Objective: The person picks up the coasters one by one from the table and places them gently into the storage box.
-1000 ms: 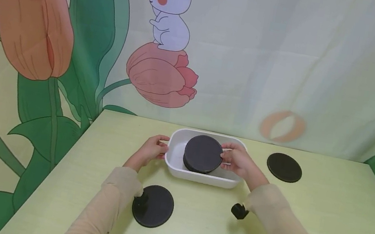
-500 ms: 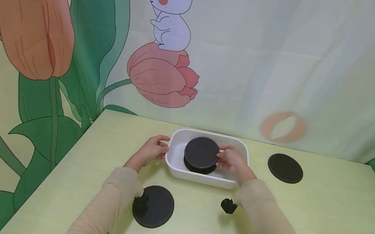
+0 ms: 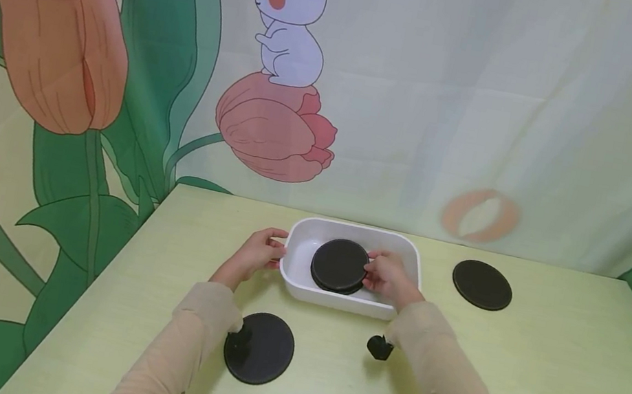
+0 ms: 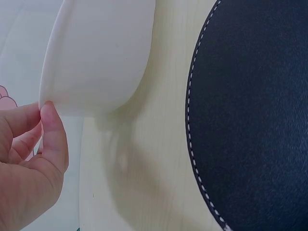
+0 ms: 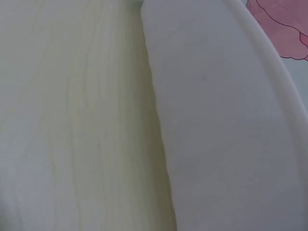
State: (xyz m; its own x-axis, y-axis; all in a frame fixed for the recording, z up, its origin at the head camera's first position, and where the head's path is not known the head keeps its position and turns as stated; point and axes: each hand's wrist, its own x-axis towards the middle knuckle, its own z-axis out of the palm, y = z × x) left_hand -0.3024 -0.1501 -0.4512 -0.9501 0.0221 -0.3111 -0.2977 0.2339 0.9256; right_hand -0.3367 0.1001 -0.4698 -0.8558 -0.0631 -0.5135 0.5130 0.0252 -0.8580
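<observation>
A white rectangular plastic bin (image 3: 348, 304) stands at the back middle of the table. My left hand (image 3: 258, 251) pinches its left rim between thumb and fingers, plain in the left wrist view. Inside the bin lies a small stack of round black coasters, and my right hand (image 3: 390, 277) reaches over the bin's right part, gripping the top coaster (image 3: 339, 265) at its right edge. That coaster sits nearly level on the one below. The right wrist view shows only the bin's outer wall (image 5: 221, 120) and the table; the right hand is hidden there.
One black coaster (image 3: 267, 353) lies in front of the bin, partly under the left wrist camera; its white edge stitching shows up close. Another coaster (image 3: 482, 285) lies right of the bin. A printed curtain (image 3: 407, 101) hangs behind the table.
The right hand has moved left and lowered the top coaster onto the stack in the bin. The left hand has stayed at the bin's left rim.
</observation>
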